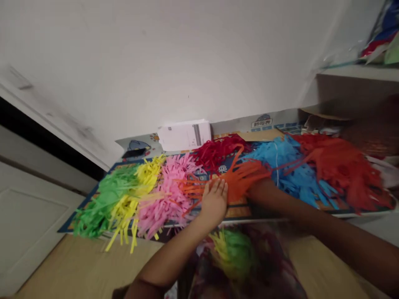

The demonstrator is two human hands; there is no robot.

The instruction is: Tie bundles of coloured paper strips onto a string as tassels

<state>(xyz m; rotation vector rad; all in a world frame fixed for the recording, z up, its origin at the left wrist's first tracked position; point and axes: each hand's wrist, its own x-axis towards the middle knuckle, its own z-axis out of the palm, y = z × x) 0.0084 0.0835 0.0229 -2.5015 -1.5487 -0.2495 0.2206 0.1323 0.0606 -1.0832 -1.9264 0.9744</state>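
Note:
Piles of cut paper strips lie on a patterned board (240, 211): green (102, 199), yellow (140, 187), pink (168, 195), dark red (218, 151), orange (240, 178), blue (289, 166) and red (339, 166). My left hand (215, 201) rests with fingers stretched out flat at the near edge of the orange strips, touching them. My right forearm (311, 220) reaches in from the right and runs under the orange strips; its hand is hidden beneath them.
A white paper stack (183, 135) leans at the wall behind the board. A shelf (355, 72) with colourful things sits at upper right. Green and yellow strips (233, 249) lie in my lap. Wooden floor (77, 265) and a white door (28, 216) are at left.

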